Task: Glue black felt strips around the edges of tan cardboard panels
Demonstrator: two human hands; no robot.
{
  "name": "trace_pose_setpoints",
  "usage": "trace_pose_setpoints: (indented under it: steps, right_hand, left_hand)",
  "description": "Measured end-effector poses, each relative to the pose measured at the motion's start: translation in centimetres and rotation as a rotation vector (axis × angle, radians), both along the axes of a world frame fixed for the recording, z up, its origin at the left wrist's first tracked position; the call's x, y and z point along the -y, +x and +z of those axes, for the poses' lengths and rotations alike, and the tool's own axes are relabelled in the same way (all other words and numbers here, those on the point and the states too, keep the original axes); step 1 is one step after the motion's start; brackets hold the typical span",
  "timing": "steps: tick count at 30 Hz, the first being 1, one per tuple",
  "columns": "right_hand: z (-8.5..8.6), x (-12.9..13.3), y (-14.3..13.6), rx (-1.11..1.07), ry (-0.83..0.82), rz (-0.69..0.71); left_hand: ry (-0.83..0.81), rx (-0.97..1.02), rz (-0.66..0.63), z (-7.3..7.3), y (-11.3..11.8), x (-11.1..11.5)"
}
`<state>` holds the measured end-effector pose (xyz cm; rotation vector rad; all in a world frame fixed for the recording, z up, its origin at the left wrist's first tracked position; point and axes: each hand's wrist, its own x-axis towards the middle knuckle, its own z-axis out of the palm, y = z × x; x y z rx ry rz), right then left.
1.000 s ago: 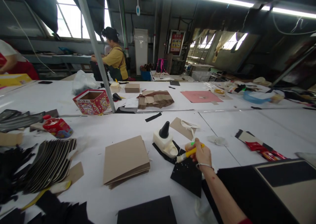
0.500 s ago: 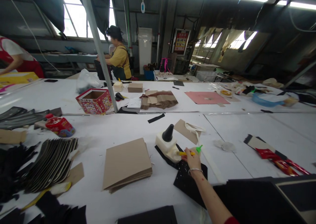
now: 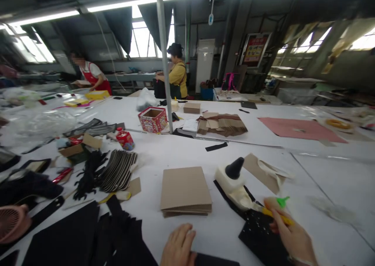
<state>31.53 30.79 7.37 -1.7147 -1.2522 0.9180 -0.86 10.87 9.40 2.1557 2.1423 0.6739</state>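
Observation:
My right hand (image 3: pixel 291 232) is closed around the yellow handle of a brush (image 3: pixel 277 216), held over a black piece (image 3: pixel 259 234) dotted with white specks. The brush's tip is beside the open end of a white plastic container (image 3: pixel 231 182), where cream-coloured paste shows. A black cone (image 3: pixel 235 168) stands on that container. My left hand (image 3: pixel 179 245) is low in the middle, fingers stretched out and slightly bent, beside a black sheet (image 3: pixel 216 260) at the bottom edge. In front of it lies a stack of grey-brown boards (image 3: pixel 186 190).
Left are a stack of dark curved strips (image 3: pixel 118 170), black pieces (image 3: pixel 117 234), a second brush (image 3: pixel 123 196), a red bottle (image 3: pixel 125 139) and a pink fan (image 3: pixel 13 223). A metal pole (image 3: pixel 164 63) rises beside a red patterned box (image 3: pixel 152 119). Two people work across the table.
The view has swung left, so things sit further right. My left hand has come into view at the bottom. The brush has moved back slightly from the container, still in my right hand.

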Motion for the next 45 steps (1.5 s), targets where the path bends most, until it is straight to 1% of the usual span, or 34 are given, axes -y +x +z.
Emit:
trace_pose_setpoints:
  steps: [2,3,4,5,6,7,8,9,11,13,14,15,17,19,22,25,27,29,32,35,38,40,43,45]
  right_hand:
    - [-0.4,-0.5,0.1,0.297,0.176,0.321]
    - [-0.7,-0.8,0.0,0.421,0.236,0.487]
    - [-1.1,-1.0,0.0,0.504,0.257,0.631]
    - [-1.2,-1.3,-0.1,0.563,0.245,0.735]
    - [-1.2,-1.5,-0.2,0.596,0.227,0.792]
    - [-0.8,-1.8,-0.3,0.596,0.220,0.803]
    - [-0.1,-2.0,-0.6,0.569,0.222,0.776]
    - [0.9,-2.2,-1.0,0.526,0.218,0.724]
    - [3.8,-2.5,-2.7,0.429,0.172,0.581]
    - [6.9,-2.6,-5.9,0.327,0.052,0.503]
    - [8.3,-2.5,-7.9,0.219,0.020,0.524]
    - [9.5,-2.3,-10.2,0.065,0.025,0.571]
    - [10.9,-1.9,-15.1,-0.162,-0.019,0.666]
    - [11.3,-1.4,-19.7,-0.277,-0.042,0.762]
    - [10.6,-0.8,-25.2,-0.278,-0.092,0.881]
    - [9.6,-0.5,-28.6,-0.212,-0.117,0.972]
    - [9.0,-0.6,-30.2,-0.181,-0.113,1.016]
    - [8.5,-1.2,-31.4,-0.161,-0.091,1.026]
    - [8.0,-2.8,-32.8,-0.123,-0.008,0.978]
    - [7.9,-4.7,-33.5,-0.075,0.088,0.863]
    - [7.8,-6.1,-32.9,-0.034,0.119,0.805]
    - [7.7,-6.9,-31.6,0.002,0.125,0.789]
    - [7.8,-8.5,-28.2,0.085,0.152,0.731]
    - [8.2,-9.7,-25.5,0.151,0.184,0.688]
  left_hand:
    - [-0.041,0.016,-0.018,0.8,-0.6,-2.5]
    - [-0.071,0.023,-0.005,1.1,-0.8,-3.7]
    - [-0.101,0.024,0.012,1.3,-0.8,-4.6]
    - [-0.132,0.022,0.035,1.3,-0.8,-5.5]
    - [-0.159,0.017,0.059,1.2,-0.8,-6.1]
    - [-0.182,0.009,0.074,0.9,-0.8,-6.7]
    - [-0.199,0.001,0.078,0.5,-0.7,-7.1]
    - [-0.207,-0.007,0.076,0.0,-0.7,-7.3]
    - [-0.194,-0.030,0.066,-1.0,-0.6,-7.5]
    - [-0.169,-0.057,0.068,-2.0,-0.5,-7.5]
    - [-0.159,-0.066,0.076,-2.4,-0.4,-7.4]
    - [-0.148,-0.075,0.084,-2.8,-0.3,-7.3]
    - [-0.119,-0.093,0.094,-3.4,-0.2,-7.3]
    - [-0.071,-0.124,0.096,-4.0,-0.2,-7.4]
    - [0.016,-0.183,0.104,-4.9,-0.2,-7.6]
    - [0.107,-0.221,0.116,-6.3,-0.2,-7.9]
    - [0.164,-0.222,0.144,-7.6,0.0,-8.2]
    - [0.212,-0.212,0.173,-8.9,0.2,-8.5]
    - [0.288,-0.213,0.196,-10.5,0.3,-9.0]
    - [0.321,-0.216,0.212,-10.9,0.4,-9.3]
    - [0.261,-0.186,0.242,-10.2,0.3,-9.3]
    - [0.218,-0.166,0.241,-9.4,0.1,-9.3]
    - [0.183,-0.144,0.215,-8.1,-0.3,-9.4]
    - [0.177,-0.136,0.214,-7.2,-0.6,-9.4]
